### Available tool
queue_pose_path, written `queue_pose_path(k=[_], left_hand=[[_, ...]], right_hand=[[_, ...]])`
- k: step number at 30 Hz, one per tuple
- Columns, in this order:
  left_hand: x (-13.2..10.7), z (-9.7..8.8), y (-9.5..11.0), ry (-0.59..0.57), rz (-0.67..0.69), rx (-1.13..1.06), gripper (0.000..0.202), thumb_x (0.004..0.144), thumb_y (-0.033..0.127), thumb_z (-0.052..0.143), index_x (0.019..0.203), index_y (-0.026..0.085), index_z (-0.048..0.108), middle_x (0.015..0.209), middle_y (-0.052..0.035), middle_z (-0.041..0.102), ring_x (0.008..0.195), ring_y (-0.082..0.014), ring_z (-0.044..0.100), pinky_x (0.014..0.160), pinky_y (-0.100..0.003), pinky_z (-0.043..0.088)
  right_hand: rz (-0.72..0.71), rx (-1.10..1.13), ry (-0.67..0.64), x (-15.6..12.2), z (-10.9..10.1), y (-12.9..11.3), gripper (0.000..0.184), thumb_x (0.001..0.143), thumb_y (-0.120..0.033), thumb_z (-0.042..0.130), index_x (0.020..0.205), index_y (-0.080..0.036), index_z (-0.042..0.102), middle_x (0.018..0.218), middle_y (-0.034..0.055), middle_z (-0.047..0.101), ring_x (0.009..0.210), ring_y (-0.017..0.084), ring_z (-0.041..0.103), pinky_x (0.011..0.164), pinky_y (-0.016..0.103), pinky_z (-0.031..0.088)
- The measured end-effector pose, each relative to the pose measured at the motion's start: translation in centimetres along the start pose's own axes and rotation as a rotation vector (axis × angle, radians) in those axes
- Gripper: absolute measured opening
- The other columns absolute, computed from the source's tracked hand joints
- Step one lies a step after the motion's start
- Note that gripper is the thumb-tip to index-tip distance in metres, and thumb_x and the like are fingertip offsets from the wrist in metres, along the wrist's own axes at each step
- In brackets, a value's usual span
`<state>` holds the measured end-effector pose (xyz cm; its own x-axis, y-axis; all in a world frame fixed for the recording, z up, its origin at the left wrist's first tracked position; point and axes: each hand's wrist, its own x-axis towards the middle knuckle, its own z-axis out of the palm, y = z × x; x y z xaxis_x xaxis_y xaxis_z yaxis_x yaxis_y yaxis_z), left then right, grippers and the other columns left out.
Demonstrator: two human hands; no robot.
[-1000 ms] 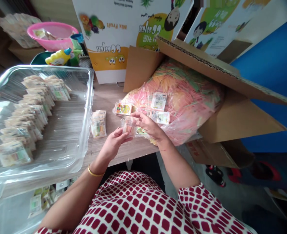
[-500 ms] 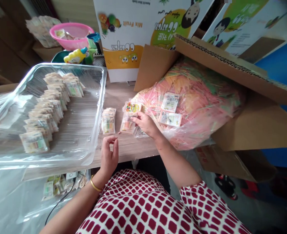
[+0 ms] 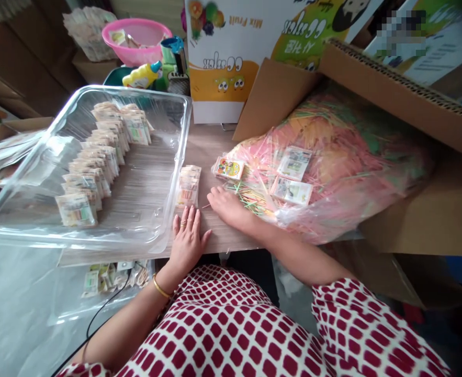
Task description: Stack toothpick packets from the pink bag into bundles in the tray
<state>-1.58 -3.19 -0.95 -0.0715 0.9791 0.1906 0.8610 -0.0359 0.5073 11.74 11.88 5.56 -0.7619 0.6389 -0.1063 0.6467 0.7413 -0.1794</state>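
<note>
My left hand (image 3: 187, 238) lies flat and open on the wooden table (image 3: 211, 152), fingers stretched toward a small stack of filled packets (image 3: 188, 186). My right hand (image 3: 225, 204) rests palm down just right of that stack, fingers curled over loose coloured sticks (image 3: 250, 195) at the mouth of a big clear bag of sticks (image 3: 333, 157). Whether it grips any I cannot see. A printed packet (image 3: 229, 168) and two labels (image 3: 293, 178) lie on the bag.
A clear plastic tray (image 3: 152, 220) at left holds several rows of filled packets (image 3: 93, 167). An open cardboard box (image 3: 403, 99) surrounds the bag. Behind stand a printed carton (image 3: 231, 57), a pink bowl (image 3: 136, 34) and a yellow bottle (image 3: 141, 77). More packets (image 3: 113, 275) lie below the table edge.
The packet my right hand held has been set down by the stack. Both hands dropped to the table; my left hand opened flat. The view shifted left.
</note>
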Motion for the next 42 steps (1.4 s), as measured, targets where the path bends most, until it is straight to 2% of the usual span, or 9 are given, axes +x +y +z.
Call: queue_pose_path(k=[4,10,14,18,23,26,30,35,42], left_hand=[[-0.2,0.1,-0.1,0.001,0.018,0.004,0.064,0.101,0.044,0.053,0.156,0.012,0.043,0.162,-0.0229,0.04,0.155,-0.0355,0.031,0.126,-0.059,0.015],[-0.2,0.0,0.1,0.007,0.022,0.016,0.063,0.101,0.042,0.052,0.157,0.013,0.041,0.163,-0.0219,0.039,0.156,-0.0347,0.029,0.127,-0.058,0.014],[-0.1,0.0,0.2,-0.006,0.023,0.018,0.064,0.101,0.041,0.052,0.156,0.01,0.041,0.164,-0.0241,0.036,0.156,-0.0357,0.028,0.127,-0.059,0.013],[-0.1,-0.5,0.2,0.007,0.023,-0.02,0.058,0.101,0.039,0.054,0.153,0.013,0.045,0.163,-0.0242,0.04,0.155,-0.0371,0.03,0.126,-0.062,0.016],[0.2,-2.3,1.2,0.227,-0.014,-0.281,0.043,0.101,0.03,0.055,0.143,0.022,0.05,0.164,-0.0199,0.037,0.153,-0.0311,0.036,0.12,-0.053,0.037],[1.5,-3.0,2.1,0.304,-0.126,-0.575,0.063,0.094,0.034,0.068,0.15,0.028,0.041,0.169,-0.0172,0.027,0.153,-0.0323,0.035,0.108,-0.046,0.05],[4.4,-3.6,2.9,-0.079,-0.326,-1.186,0.08,0.089,0.039,0.075,0.157,0.041,0.032,0.173,-0.0079,0.019,0.155,-0.0348,0.03,0.099,-0.044,0.057],[6.6,-4.1,3.4,-0.716,-0.369,-1.612,0.047,0.091,0.037,0.073,0.136,0.028,0.064,0.149,-0.0122,0.058,0.137,-0.0362,0.054,0.078,-0.033,0.064],[6.6,-3.6,3.4,-0.612,-0.588,-1.56,0.029,0.086,0.038,0.079,0.106,0.018,0.075,0.096,-0.0051,0.074,0.08,-0.0143,0.07,0.053,-0.019,0.056]], right_hand=[[0.103,0.072,-0.013,1.4,0.0,0.4,0.021,0.095,-0.009,0.051,0.105,-0.012,0.069,0.113,0.0214,0.07,0.102,0.032,0.067,0.085,0.04,0.052],[0.33,0.559,0.225,3.5,-0.3,1.4,0.036,0.095,-0.01,0.047,0.129,-0.019,0.058,0.101,0.0074,0.073,0.088,0.022,0.069,0.082,0.033,0.051],[0.27,0.527,0.326,4.7,0.2,0.0,0.019,0.1,-0.02,0.05,0.108,-0.019,0.067,0.117,0.0106,0.068,0.106,0.023,0.065,0.098,0.035,0.048],[0.286,0.479,0.226,5.7,0.2,-1.3,0.008,0.096,-0.026,0.065,0.095,-0.018,0.065,0.105,0.0097,0.067,0.1,0.022,0.063,0.094,0.033,0.048],[0.055,0.567,0.342,1.7,-2.3,-0.5,0.007,0.097,-0.018,0.061,0.089,-0.02,0.06,0.096,0.0046,0.065,0.09,0.018,0.06,0.086,0.031,0.046],[-0.045,0.655,0.34,-2.4,-4.4,0.6,0.007,0.097,-0.021,0.061,0.09,-0.021,0.059,0.093,0.0022,0.063,0.085,0.017,0.059,0.081,0.03,0.046],[-0.07,0.776,0.282,-6.4,-6.0,1.2,0.008,0.097,-0.025,0.062,0.091,-0.021,0.06,0.093,0.0006,0.062,0.082,0.015,0.058,0.079,0.029,0.046],[-0.022,0.953,0.215,-8.2,-5.9,1.3,0.012,0.096,-0.03,0.064,0.089,-0.021,0.061,0.087,-0.0012,0.061,0.08,0.014,0.057,0.076,0.028,0.046],[0.153,0.932,0.341,-8.9,-4.9,3.6,0.02,0.102,-0.032,0.052,0.108,-0.022,0.068,0.098,0.0027,0.069,0.09,0.017,0.064,0.084,0.031,0.05]])
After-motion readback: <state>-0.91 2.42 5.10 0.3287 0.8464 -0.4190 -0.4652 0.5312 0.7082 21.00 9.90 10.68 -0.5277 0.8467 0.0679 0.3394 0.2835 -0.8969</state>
